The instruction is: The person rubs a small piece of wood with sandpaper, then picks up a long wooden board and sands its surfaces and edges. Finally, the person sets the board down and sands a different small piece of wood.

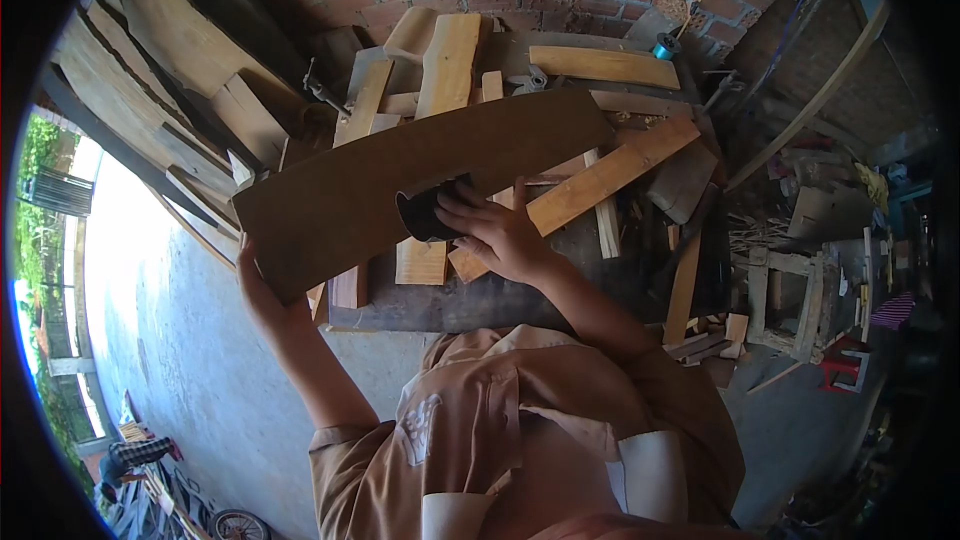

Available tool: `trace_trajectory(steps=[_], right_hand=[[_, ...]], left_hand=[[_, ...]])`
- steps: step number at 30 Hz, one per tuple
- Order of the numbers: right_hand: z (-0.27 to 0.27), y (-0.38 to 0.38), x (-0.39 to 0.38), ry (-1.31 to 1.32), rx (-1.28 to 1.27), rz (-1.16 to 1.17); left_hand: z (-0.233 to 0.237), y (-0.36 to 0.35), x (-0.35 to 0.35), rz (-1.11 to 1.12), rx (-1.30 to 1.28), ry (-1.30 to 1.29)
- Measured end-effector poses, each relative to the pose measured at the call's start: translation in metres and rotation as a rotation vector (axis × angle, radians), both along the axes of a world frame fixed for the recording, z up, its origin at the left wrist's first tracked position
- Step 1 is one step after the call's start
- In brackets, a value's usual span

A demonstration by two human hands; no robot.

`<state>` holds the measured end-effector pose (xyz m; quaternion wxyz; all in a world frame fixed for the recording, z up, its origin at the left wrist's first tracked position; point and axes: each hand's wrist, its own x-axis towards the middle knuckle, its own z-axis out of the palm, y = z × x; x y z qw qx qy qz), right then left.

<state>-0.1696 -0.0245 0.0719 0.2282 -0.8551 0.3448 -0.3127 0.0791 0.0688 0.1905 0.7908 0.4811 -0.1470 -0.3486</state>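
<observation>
A long, slightly curved wooden board (420, 165) is raised at a slant above the workbench. My left hand (270, 285) grips its near left end, with the thumb along the end edge and the other fingers hidden behind the wood. A dark, curled sheet of sandpaper (425, 215) is held in my right hand (505, 237), against the lower edge of the board near its middle. The fingers of that hand are bent over the sheet.
Several wooden pieces, among them an orange-brown plank (615, 172), lie on the dark workbench (450, 305). A blue spool (665, 46) stands at the back right. Large boards (190, 30) lean on the left; a wooden frame (790, 300) is on the right.
</observation>
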Motion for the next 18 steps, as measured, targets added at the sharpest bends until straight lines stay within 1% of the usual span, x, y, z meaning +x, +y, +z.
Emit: trace_trajectory(steps=[1, 2, 4, 5, 6, 7, 8, 9, 10, 11, 12, 13, 15, 16, 17, 18], right_hand=[[0.004, 0.003, 0.002, 0.021, -0.002, 0.103], [-0.008, -0.01, -0.009, 0.07, -0.019, -0.024], [-0.039, -0.049, -0.044, -0.13, 0.24, -0.226], [-0.054, -0.068, -0.063, -0.081, 0.263, -0.326], [-0.045, -0.077, -0.067, -0.223, 0.367, -0.297], [-0.041, -0.076, -0.062, -0.219, 0.364, -0.287], [-0.038, -0.074, -0.052, 0.0, 0.251, -0.256], [-0.014, -0.062, -0.032, 0.221, 0.136, -0.223], [0.0, -0.045, -0.004, 0.18, 0.046, -0.092], [0.016, -0.023, 0.02, 0.084, -0.101, 0.063], [0.036, 0.001, 0.04, 0.064, -0.178, 0.179], [0.049, 0.015, 0.052, 0.037, -0.255, 0.298], [0.043, 0.006, 0.049, 0.072, -0.229, 0.324], [0.035, -0.002, 0.044, 0.106, -0.191, 0.323], [0.017, -0.023, 0.03, 0.117, -0.111, 0.201], [0.001, -0.046, 0.015, 0.211, -0.005, 0.008]], left_hand=[[0.0, 0.001, -0.001, 0.002, 0.0, -0.003], [0.0, 0.003, -0.002, -0.004, 0.007, 0.013], [-0.004, 0.006, 0.0, 0.001, 0.009, 0.028], [-0.01, 0.007, 0.002, 0.008, 0.024, 0.038], [-0.013, 0.009, 0.003, 0.014, 0.042, 0.049], [-0.012, 0.01, 0.002, 0.023, 0.038, 0.053], [-0.009, 0.008, 0.0, -0.004, -0.002, 0.052], [-0.005, 0.007, -0.003, -0.029, -0.04, 0.055], [-0.001, 0.005, -0.006, -0.013, -0.048, 0.071], [0.004, 0.003, -0.008, 0.005, -0.005, 0.081], [0.006, 0.003, -0.008, 0.025, 0.037, 0.089], [0.004, 0.005, -0.008, 0.047, 0.026, 0.097], [-0.002, 0.01, 0.001, -0.127, -0.056, 0.064], [-0.011, 0.009, 0.005, -0.093, -0.089, 0.081], [-0.016, 0.009, 0.007, -0.05, -0.082, 0.114], [-0.018, 0.009, 0.007, -0.037, -0.056, 0.143]])
